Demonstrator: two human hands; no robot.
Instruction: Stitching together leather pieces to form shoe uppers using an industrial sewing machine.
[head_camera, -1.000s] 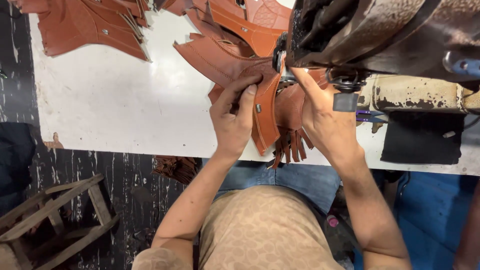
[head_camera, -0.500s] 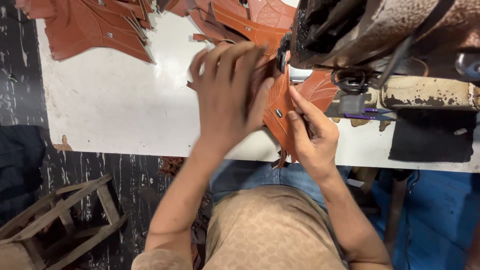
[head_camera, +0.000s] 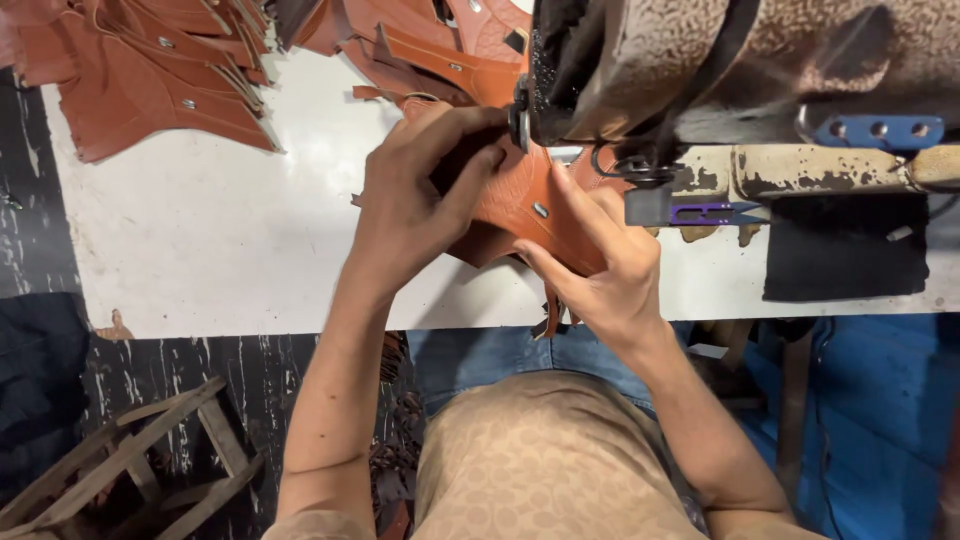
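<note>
Since half a second ago, my left hand (head_camera: 420, 205) has dropped onto the leather piece (head_camera: 530, 205); both hands pinch it under the sewing machine (head_camera: 700, 60), right hand (head_camera: 605, 265) below. Stitching unstarted, I judge; stacked pieces (head_camera: 160, 80) wait beyond.

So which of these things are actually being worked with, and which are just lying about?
In use:
- left hand and right hand, both gripping the brown leather piece
- sewing machine, right over that piece

Lying about:
- leather pieces piled at the table's far left
- purple snips
- black cloth
- wooden stool on the floor
</note>
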